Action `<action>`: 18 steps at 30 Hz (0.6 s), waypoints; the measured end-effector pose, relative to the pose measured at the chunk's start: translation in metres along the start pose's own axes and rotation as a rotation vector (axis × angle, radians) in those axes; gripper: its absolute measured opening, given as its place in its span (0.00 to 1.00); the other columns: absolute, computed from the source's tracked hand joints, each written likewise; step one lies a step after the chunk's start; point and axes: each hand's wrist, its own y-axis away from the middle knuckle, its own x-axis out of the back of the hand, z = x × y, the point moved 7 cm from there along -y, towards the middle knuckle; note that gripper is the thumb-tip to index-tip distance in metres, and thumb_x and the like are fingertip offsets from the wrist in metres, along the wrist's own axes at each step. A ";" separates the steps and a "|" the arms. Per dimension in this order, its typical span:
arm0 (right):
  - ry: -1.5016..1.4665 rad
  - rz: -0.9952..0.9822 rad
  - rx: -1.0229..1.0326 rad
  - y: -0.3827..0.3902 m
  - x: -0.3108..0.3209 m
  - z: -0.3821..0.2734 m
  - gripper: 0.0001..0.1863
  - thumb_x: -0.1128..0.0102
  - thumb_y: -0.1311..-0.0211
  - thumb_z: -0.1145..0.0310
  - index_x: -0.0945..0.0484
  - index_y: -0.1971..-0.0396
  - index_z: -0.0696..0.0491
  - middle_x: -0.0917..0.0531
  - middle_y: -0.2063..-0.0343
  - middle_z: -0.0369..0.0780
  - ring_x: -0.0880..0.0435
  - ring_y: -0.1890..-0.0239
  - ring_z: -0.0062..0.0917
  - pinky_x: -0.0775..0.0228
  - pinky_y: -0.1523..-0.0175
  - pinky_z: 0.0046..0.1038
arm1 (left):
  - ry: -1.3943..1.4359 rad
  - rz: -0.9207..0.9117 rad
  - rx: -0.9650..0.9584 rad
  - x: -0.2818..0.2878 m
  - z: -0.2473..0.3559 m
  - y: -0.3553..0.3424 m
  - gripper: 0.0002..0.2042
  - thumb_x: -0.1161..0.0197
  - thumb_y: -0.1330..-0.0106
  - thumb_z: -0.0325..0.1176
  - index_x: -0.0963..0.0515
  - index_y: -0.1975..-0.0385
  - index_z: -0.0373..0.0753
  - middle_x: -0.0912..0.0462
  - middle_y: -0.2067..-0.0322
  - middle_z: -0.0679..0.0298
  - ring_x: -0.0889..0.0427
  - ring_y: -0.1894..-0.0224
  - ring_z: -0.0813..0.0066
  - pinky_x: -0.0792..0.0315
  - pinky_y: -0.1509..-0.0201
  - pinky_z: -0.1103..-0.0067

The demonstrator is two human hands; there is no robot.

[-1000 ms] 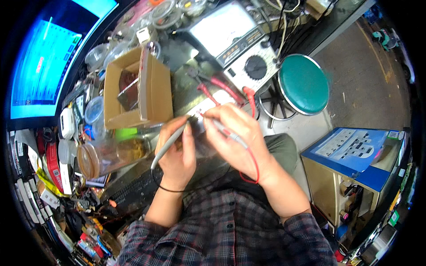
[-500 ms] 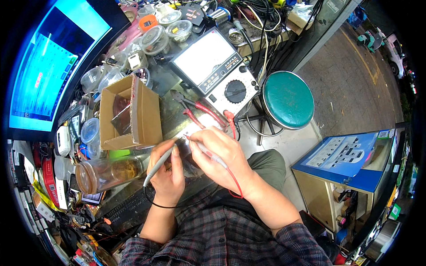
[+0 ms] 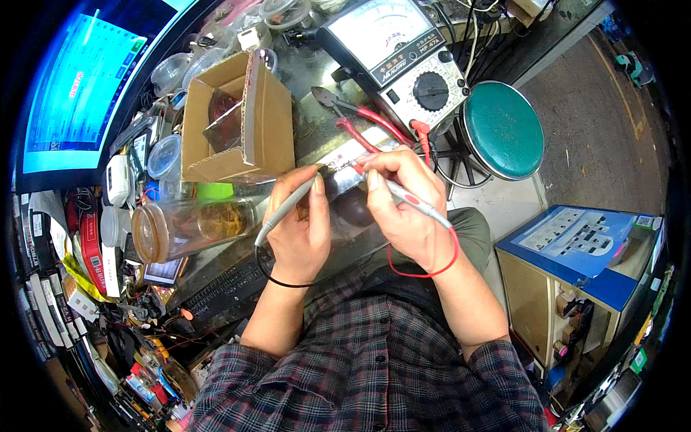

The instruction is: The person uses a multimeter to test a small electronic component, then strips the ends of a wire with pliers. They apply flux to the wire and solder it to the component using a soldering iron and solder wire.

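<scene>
Left hand [image 3: 304,234] pinching black-leaded probe [image 3: 283,207], right hand [image 3: 404,223] pinching red-leaded probe [image 3: 423,206], tips near each other. Pliers [image 3: 376,118] on worktop [image 3: 309,137] farther off; analogue meter [image 3: 409,60] beyond, toward right.

The probes [image 3: 279,215] look smooth plastic, the box [image 3: 274,129] matt cardboard — the stool seat [image 3: 502,129] glossy.
</scene>
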 end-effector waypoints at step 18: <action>0.084 -0.070 0.221 0.000 -0.002 -0.008 0.08 0.32 0.41 0.81 0.21 0.63 0.59 0.15 0.65 0.44 0.12 0.62 0.38 0.20 0.55 0.35 | -0.009 0.020 -0.043 0.000 0.004 -0.002 0.10 0.38 0.22 0.22 0.20 0.44 0.30 0.17 0.55 0.62 0.18 0.58 0.78 0.24 0.51 0.82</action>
